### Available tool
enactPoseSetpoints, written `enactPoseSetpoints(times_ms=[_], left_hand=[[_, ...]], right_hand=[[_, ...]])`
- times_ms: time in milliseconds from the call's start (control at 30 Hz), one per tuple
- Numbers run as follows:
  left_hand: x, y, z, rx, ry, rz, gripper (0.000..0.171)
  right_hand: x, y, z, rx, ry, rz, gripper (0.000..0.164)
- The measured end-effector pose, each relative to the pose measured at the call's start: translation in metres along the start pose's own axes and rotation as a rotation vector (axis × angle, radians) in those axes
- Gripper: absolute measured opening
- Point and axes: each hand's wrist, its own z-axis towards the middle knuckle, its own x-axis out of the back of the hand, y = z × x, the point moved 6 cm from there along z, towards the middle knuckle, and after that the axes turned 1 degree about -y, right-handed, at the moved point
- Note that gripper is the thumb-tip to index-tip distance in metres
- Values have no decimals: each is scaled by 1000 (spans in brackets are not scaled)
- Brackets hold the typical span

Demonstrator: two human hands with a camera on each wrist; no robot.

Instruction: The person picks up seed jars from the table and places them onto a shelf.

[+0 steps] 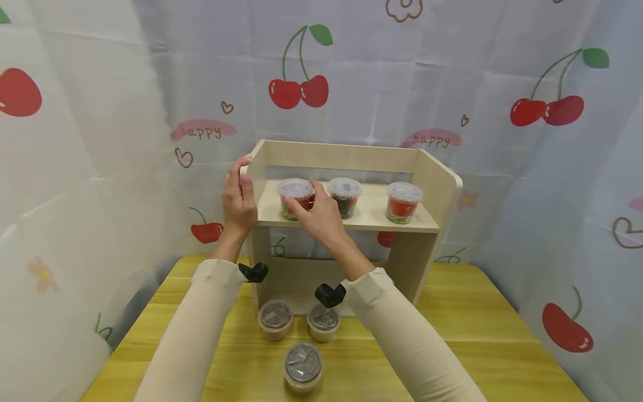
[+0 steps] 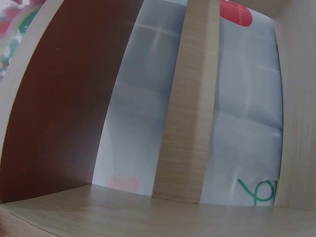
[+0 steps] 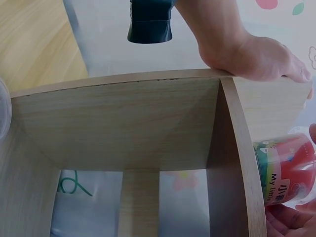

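Note:
A small wooden shelf (image 1: 346, 222) stands on the table. My left hand (image 1: 239, 198) grips the upper front edge of its left side panel; in the right wrist view this hand (image 3: 247, 59) lies against the panel's outer face. On the upper board, my right hand (image 1: 321, 215) holds the leftmost clear lidded tub (image 1: 295, 188) between thumb and fingers. Red and green show through that tub (image 3: 286, 168) in the right wrist view, with printed lettering on its side. Just right of the hand sits a dark-and-red tub (image 1: 345, 192), partly covered by it.
Another red tub (image 1: 403, 201) stands at the right of the upper board. In front of the shelf, three grey-topped tubs (image 1: 276, 318), (image 1: 324, 321), (image 1: 303, 365) stand on the yellow wood-grain table (image 1: 482, 346). A cherry-patterned curtain (image 1: 372, 72) surrounds the table.

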Motion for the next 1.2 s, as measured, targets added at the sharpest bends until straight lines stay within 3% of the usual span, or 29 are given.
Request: enactPoseSetpoints(times_ms=[667, 1200], left_hand=[[-1, 0, 1, -18, -11, 13, 55], [-1, -2, 0, -30, 7, -2, 57]], right_hand=[[-5, 1, 12, -8, -31, -9, 80], [-4, 4, -1, -18, -24, 20, 85]])
